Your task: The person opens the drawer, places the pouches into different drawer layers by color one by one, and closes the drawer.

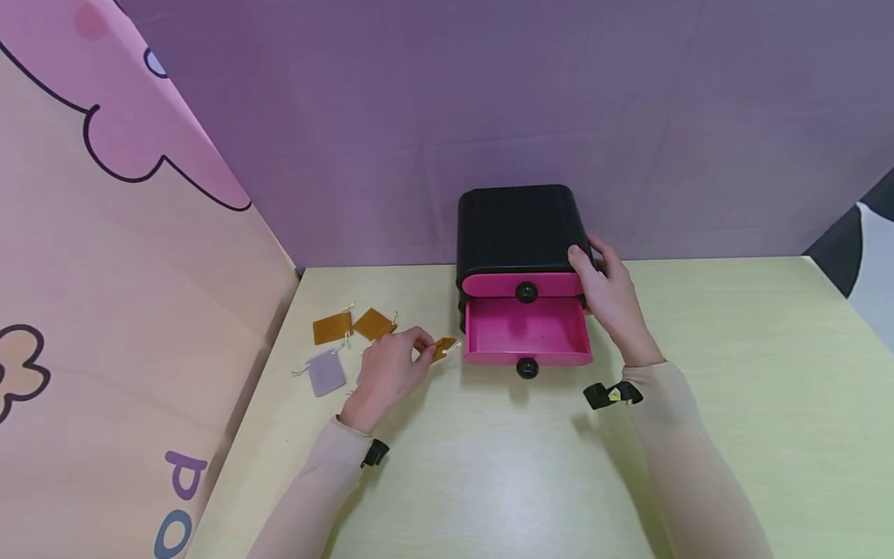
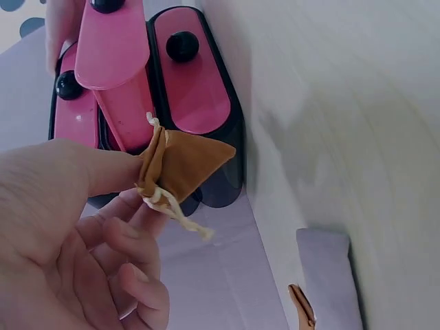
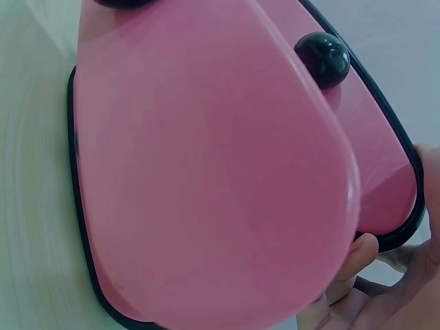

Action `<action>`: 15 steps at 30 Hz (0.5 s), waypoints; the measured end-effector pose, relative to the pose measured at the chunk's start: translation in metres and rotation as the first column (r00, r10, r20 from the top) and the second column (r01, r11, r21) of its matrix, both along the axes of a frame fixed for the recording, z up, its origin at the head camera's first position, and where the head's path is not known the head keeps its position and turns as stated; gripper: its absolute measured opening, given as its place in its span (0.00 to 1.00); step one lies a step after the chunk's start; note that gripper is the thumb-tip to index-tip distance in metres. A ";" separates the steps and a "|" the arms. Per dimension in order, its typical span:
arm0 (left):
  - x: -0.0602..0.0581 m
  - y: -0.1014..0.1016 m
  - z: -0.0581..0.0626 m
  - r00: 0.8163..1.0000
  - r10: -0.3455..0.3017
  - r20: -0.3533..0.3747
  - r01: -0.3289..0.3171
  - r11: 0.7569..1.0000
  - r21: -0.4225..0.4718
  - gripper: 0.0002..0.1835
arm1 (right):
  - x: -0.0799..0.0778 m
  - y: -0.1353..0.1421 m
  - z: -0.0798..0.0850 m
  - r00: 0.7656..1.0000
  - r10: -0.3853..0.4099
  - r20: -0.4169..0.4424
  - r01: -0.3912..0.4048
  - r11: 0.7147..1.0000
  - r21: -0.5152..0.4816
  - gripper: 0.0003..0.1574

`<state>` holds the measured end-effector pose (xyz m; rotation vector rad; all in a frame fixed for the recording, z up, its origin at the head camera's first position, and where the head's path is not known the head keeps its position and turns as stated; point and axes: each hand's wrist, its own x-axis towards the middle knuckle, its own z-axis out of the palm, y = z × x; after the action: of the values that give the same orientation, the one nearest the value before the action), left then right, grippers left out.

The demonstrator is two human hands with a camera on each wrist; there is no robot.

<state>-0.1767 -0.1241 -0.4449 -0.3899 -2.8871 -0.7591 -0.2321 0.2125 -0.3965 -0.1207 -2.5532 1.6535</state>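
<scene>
Here, pouch [image 2: 194,162] in left hand's [image 1: 391,373] pinch.

Head: forward, down; wrists: close; all share open drawer [image 1: 527,334].

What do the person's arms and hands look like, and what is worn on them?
The left sleeve and right sleeve are long, plain and pale beige, ending near the wrists. The left hand and right hand wear no gloves. The left wrist device is small and black; the right wrist device is black with a yellow patch. No cables show.
</scene>
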 end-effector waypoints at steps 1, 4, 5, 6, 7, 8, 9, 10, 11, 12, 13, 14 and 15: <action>0.000 0.000 0.001 1.000 0.001 0.002 -0.001 1.000 0.007 0.06 | 0.000 0.000 0.000 1.000 -0.001 -0.001 0.001 1.000 0.000 0.52; 0.001 0.000 0.002 1.000 0.005 0.001 -0.005 0.999 0.032 0.07 | 0.000 0.000 0.000 1.000 0.000 -0.004 0.000 1.000 -0.003 0.52; 0.002 0.000 0.003 1.000 0.008 -0.002 -0.008 0.999 0.039 0.07 | 0.000 0.000 0.000 1.000 0.000 -0.004 0.000 1.000 -0.004 0.51; 0.002 0.000 0.003 1.000 0.012 -0.005 -0.012 0.999 0.045 0.07 | 0.000 0.000 -0.001 1.000 0.001 -0.005 -0.001 1.000 -0.004 0.51; 0.002 0.000 0.004 1.000 0.015 -0.010 -0.015 0.999 0.052 0.07 | 0.000 0.000 -0.001 1.000 0.002 -0.006 -0.002 1.000 -0.004 0.51; 0.002 0.000 0.004 1.000 0.020 -0.018 -0.019 0.998 0.055 0.07 | 0.000 0.000 -0.001 1.000 0.003 -0.007 -0.003 1.000 -0.003 0.51; 0.003 0.000 0.005 0.999 0.023 -0.025 -0.022 0.998 0.060 0.07 | 0.000 0.000 -0.001 1.000 0.003 -0.008 -0.003 1.000 -0.002 0.51; 0.003 0.000 0.006 0.999 0.027 -0.031 -0.024 0.998 0.066 0.07 | 0.000 0.000 -0.001 1.000 0.002 -0.008 -0.002 1.000 -0.002 0.51; 0.004 0.000 0.006 0.999 0.030 -0.039 -0.027 0.997 0.074 0.07 | 0.000 0.000 -0.001 1.000 0.002 -0.007 -0.002 1.000 -0.003 0.51; 0.004 0.000 0.007 0.998 0.034 -0.048 -0.030 0.996 0.083 0.07 | 0.000 0.000 -0.002 1.000 0.002 -0.005 -0.002 1.000 -0.003 0.51; 0.005 0.001 0.008 0.998 0.037 -0.058 -0.032 0.995 0.093 0.07 | 0.000 0.000 -0.002 1.000 0.002 -0.004 -0.002 1.000 -0.003 0.51; 0.005 0.002 0.009 0.997 0.042 -0.065 -0.035 0.994 0.106 0.07 | 0.000 0.000 -0.001 1.000 0.001 -0.002 -0.001 1.000 -0.005 0.51; 0.005 0.002 0.010 0.996 0.045 -0.073 -0.036 0.992 0.122 0.07 | 0.000 0.001 -0.001 1.000 0.000 0.000 0.000 1.000 -0.006 0.51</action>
<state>-0.1716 -0.1219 -0.4350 -0.3370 -2.7533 -0.8860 -0.2317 0.2131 -0.3979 -0.1208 -2.5489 1.6615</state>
